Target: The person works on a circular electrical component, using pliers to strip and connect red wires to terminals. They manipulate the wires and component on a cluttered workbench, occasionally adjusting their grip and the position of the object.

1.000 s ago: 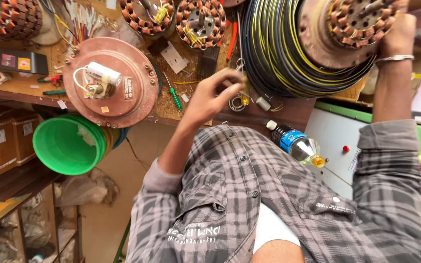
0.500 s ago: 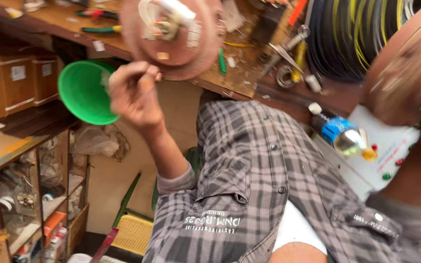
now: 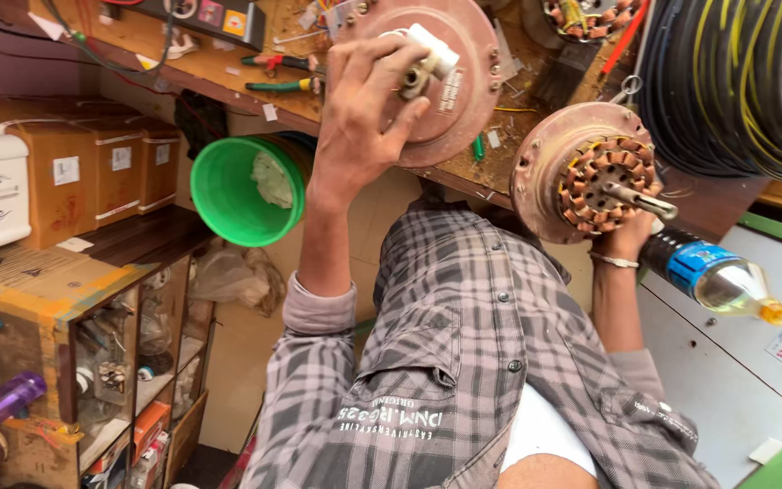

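1. The left hand (image 3: 364,109) reaches up to a round brown metal lid (image 3: 463,100) on the table (image 3: 228,68). Its fingers (image 3: 382,63) are bent around a small white block (image 3: 429,50) in the middle of the lid.
2. The right hand (image 3: 628,243) holds a round motor part (image 3: 586,172) from below. Its fingers are mostly hidden behind it, so I cannot tell how tightly they grip.
3. The motor part is rusty brown, with a ring of copper wire and a metal rod sticking out. It is right of the lid, at the near edge of the table.
4. The wooden table is messy, with small tools (image 3: 282,86) on it.
5. A green bucket (image 3: 237,195) sits left of the left arm. Brown boxes (image 3: 92,167) stand further left on a shelf (image 3: 56,281).
6. A big roll of black and yellow wire (image 3: 735,81) is at the far right, and a plastic bottle (image 3: 708,276) lies near the right hand.
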